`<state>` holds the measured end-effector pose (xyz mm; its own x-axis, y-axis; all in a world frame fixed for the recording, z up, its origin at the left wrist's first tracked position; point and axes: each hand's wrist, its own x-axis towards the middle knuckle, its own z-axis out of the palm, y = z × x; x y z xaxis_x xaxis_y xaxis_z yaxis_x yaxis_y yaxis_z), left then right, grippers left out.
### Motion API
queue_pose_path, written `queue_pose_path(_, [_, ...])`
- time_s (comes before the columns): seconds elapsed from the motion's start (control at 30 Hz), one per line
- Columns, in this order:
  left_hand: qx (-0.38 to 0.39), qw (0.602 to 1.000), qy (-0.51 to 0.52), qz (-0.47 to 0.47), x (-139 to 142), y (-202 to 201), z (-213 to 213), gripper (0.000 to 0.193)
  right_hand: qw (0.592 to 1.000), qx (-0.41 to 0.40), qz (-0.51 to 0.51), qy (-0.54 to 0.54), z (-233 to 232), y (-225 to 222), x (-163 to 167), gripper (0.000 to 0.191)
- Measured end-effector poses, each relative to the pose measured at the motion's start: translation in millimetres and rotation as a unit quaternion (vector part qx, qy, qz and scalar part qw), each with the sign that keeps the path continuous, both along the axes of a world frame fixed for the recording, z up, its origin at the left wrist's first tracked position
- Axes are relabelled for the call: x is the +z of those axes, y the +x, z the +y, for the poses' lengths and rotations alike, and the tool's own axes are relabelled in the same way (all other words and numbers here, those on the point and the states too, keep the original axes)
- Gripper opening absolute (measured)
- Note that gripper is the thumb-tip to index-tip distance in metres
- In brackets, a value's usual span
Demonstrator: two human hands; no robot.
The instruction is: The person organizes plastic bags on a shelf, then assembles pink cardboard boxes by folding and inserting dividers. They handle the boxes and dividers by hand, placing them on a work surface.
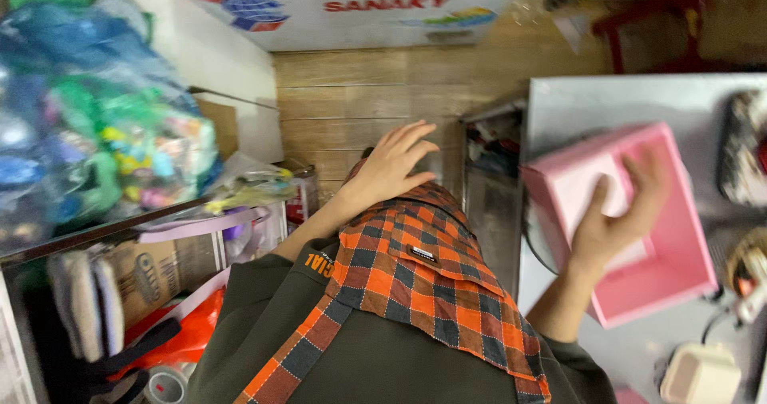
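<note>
Pink box (679,236): open-topped, on grey counter (575,108), inside looks bare
Right hand (619,212): fingers spread, gripping box wall
Left hand (391,164): open, holding nothing, above checked apron (415,268)
Plastic bag (96,124): stuffed with colourful bits, on left shelf

The place looked like a small shop or a stockroom behind one. A grey desk (591,104) stood as the main landmark, and left of it, across a strip of wood-plank floor (351,92), a shelf (120,228) was heaped with clear bags of colourful small goods (96,132). Under that shelf sat a cardboard box (152,272), an orange plastic bag (188,336) and a roll of tape (164,386). Beyond the desk, at the far end of the floor, stood a large white chest-like appliance (319,12). Behind the desk stood a red stool (647,16). On the desk lay a pink open box (679,236), the kind used for packing orders, and a small cream container (701,374) near its front edge.
</note>
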<state>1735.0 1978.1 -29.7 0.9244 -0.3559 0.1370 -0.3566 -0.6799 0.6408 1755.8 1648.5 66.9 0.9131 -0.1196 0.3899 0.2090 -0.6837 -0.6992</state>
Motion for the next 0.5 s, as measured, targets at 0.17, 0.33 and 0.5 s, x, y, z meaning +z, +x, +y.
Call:
queue_pose_path(0.17, [0.052, 0.997, 0.023, -0.060, -4.2, 33.7, 87.9, 0.049, 0.968, 0.245, 0.029, -0.041, 154.9, 62.2, -1.7, 0.022])
queue_pose_path(0.33, [0.166, 0.984, 0.060, -0.003, -20.6, 100.2, 184.0, 0.058, 0.936, 0.344, 0.033, -0.059, 232.4, 113.9, -12.0, 0.022])
queue_pose_path(0.5, [0.297, 0.950, -0.059, 0.082, -43.0, 158.3, 268.8, 0.071, 0.949, 0.286, 0.130, 0.032, 251.3, 189.8, -70.9, 0.022])
